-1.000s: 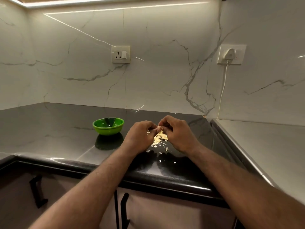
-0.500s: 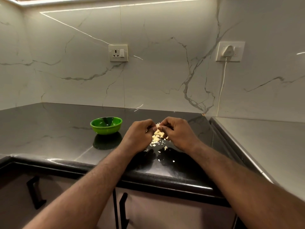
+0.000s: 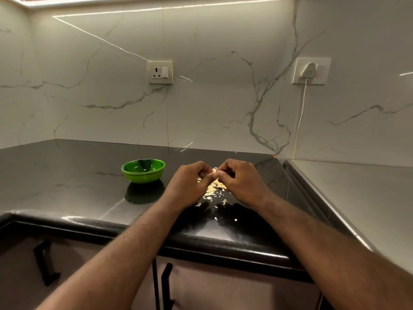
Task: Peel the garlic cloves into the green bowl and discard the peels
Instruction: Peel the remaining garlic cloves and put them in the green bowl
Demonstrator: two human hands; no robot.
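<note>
My left hand [image 3: 190, 182] and my right hand [image 3: 242, 181] meet fingertip to fingertip above the black counter, both pinching a small garlic clove [image 3: 215, 173] that is mostly hidden by the fingers. Under the hands lies a heap of pale garlic peels [image 3: 214, 189], with a few flakes scattered toward the counter's front. The green bowl [image 3: 143, 171] stands on the counter to the left of my left hand, a hand's width away; its inside looks dark and I cannot make out its contents.
The black counter [image 3: 67, 180] runs left and back to a marble wall. A steel surface [image 3: 357, 198] adjoins on the right. A wall socket [image 3: 159, 72] and a plugged-in charger [image 3: 308, 71] with a white cable sit on the wall. Cabinet handles [image 3: 166, 285] hang below the front edge.
The hands stay together over the peel heap, fingers working slightly; the view has shifted a little. The bowl has not moved.
</note>
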